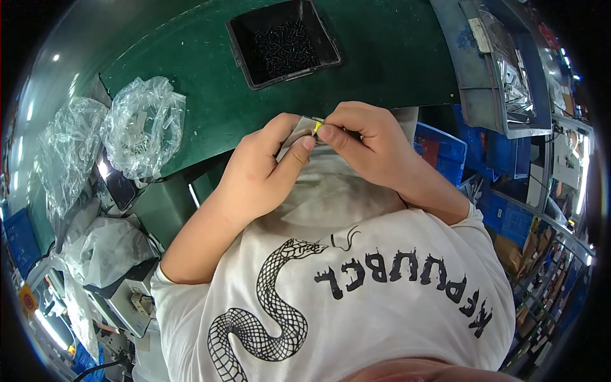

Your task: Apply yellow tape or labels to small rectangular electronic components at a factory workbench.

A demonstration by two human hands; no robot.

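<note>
Two hands meet just off the near edge of the surface [210, 76], right above the person's chest. The left hand [258, 172] is curled shut around a small grey metal part [298, 135], thumb pressed up against it. The right hand [366, 137] pinches a tiny yellow piece [316, 127] between thumb and forefinger, right at the part's top edge. It looks like a fitting step, with the yellow piece being seated on the metal part; how far in it sits, I cannot tell, as the fingers cover most of it. The next move would call for a steady left grip and a small, careful push from the right fingertips, since the piece is tiny and easy to drop.

Over on the green surface, a black tray [240, 48] of small dark screws sits at the far edge, well apart from the hands. At the left edge lie two crumpled clear plastic bags [143, 124] holding small parts. Off the right edge stands a grey bin [474, 83] with shiny bagged pieces inside, and blue crates [503, 213] stack up below it. More wrapped items and grey boxes crowd the lower left, beside the person's white printed shirt [356, 318].
</note>
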